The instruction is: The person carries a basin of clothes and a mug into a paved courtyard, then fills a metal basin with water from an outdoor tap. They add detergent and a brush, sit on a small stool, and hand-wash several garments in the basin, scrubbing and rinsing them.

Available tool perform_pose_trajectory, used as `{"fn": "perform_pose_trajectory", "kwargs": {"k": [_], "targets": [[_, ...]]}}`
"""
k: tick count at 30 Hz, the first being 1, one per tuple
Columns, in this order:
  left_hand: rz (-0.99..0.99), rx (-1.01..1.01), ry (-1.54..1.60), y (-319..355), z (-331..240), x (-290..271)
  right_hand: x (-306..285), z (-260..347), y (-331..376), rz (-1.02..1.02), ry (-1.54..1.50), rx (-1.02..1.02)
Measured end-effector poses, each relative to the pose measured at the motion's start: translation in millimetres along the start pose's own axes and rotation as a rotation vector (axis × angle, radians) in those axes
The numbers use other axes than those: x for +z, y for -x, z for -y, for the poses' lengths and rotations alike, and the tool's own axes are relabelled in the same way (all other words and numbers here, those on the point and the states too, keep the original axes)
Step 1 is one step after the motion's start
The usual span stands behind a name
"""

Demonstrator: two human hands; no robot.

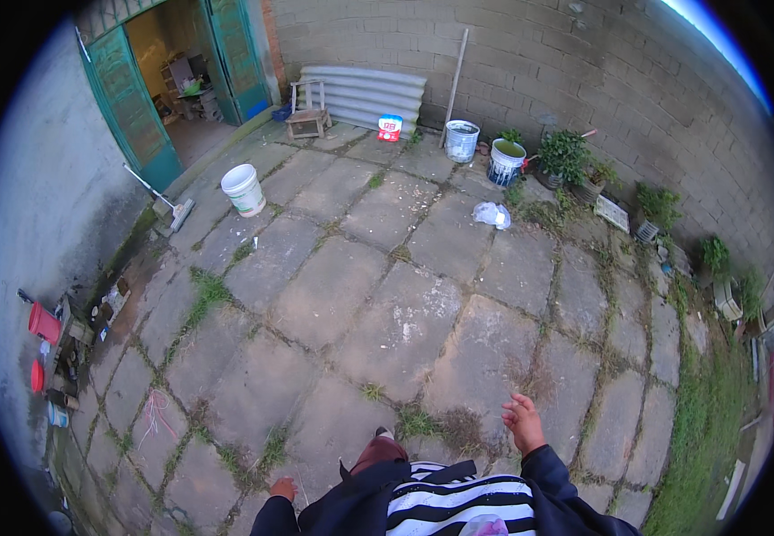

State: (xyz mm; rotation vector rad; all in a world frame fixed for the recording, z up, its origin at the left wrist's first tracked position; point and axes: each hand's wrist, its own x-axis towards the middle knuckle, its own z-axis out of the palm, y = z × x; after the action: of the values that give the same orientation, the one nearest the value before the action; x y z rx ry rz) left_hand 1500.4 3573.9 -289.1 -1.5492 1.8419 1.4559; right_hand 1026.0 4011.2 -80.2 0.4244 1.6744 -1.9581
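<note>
Head view, looking down over a paved yard. Right hand (523, 418) raised in front of the body, fingers loosely curled and half open, holding nothing, hanging over a grey cracked stone slab (485, 357) with grass in its joints. Left hand (283, 488) low by the hip, only knuckles and a dark sleeve cuff showing; open or closed cannot be told, nothing seen in it. Between the two, a black-and-white striped top under a dark jacket (458, 505) and a reddish-brown shoe tip (380, 447) planted on the paving just beside a tuft of grass.

Well apart, farther up the yard: a white plastic bucket (243, 189) standing upright on the slabs, a long-handled floor squeegee (164, 198) lying near the green double door (137, 107), a crumpled white plastic bag (492, 214) on the stones. Against the grey block wall: a small wooden stool (307, 116), corrugated grey roofing sheets (365, 94) leaning, a metal pail (462, 140), a blue-and-white tub (507, 161), potted green plants (566, 156). By the left wall, a red plastic scoop (44, 322).
</note>
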Motion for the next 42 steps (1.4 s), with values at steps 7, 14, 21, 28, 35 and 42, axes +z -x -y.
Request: {"fn": "perform_pose_trajectory", "kwargs": {"k": [7,14,21,28,35,42], "targets": [[0.187,0.014,-0.829,-76.5,-97.8,-18.1,101.4,80.8,-175.7,0.057,-0.005,0.114],[-0.044,0.265,0.141,-276.8,-486.2,-25.4,97.7,167.9,-315.3,-0.18,-0.141,0.07],[-0.117,0.32,0.264,-390.9,-711.9,-29.9,168.4,264.7,-536.2,-0.227,-0.15,0.099],[-0.095,-0.2,-0.103,-442.1,-604.2,-80.2,434.8,446.0,-734.0,0.241,0.27,-0.057],[-0.024,-0.167,-0.754,-555.4,-671.3,-136.6,580.9,473.9,-882.9,0.309,0.298,0.042],[-0.178,0.226,0.138,-755.7,-1085.8,-258.5,627.2,525.5,-1002.6,0.094,0.194,0.12]]}}
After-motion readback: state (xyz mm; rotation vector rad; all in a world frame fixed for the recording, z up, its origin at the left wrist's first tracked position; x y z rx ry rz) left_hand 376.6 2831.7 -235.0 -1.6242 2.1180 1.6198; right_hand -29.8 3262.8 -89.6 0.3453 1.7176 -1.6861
